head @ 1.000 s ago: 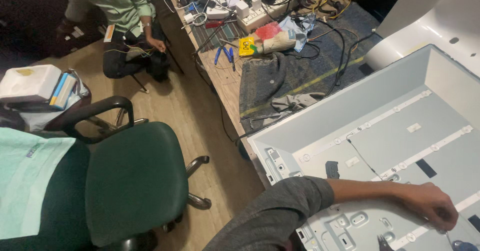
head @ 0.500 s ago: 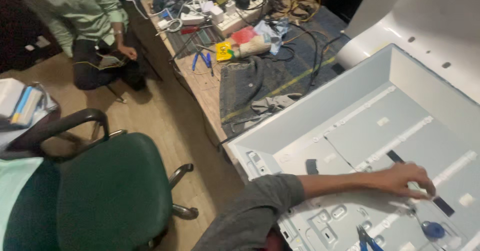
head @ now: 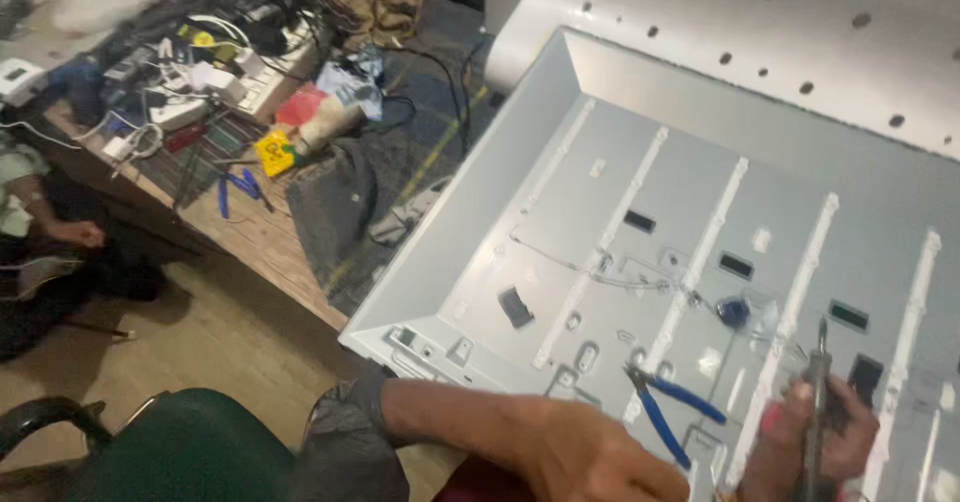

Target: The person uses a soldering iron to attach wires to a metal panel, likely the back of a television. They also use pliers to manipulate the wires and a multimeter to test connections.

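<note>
Right hand [head: 825, 432] fingers closed around a thin tool [head: 815, 402], held upright over the white panel tray [head: 520, 152]. Left hand [head: 600, 462] fingers: cannot tell. Blue-handled pliers [head: 670, 407] lie inside the tray.

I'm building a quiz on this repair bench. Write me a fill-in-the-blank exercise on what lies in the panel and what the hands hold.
1. The pliers lying inside the large white metal back panel have handles coloured ____.
2. The person's right hand grips a thin metal tool that stands ____.
3. The person's left hand holds ____.
4. The swivel chair at bottom left is coloured ____.

Missing words: blue; upright; nothing; green
</note>
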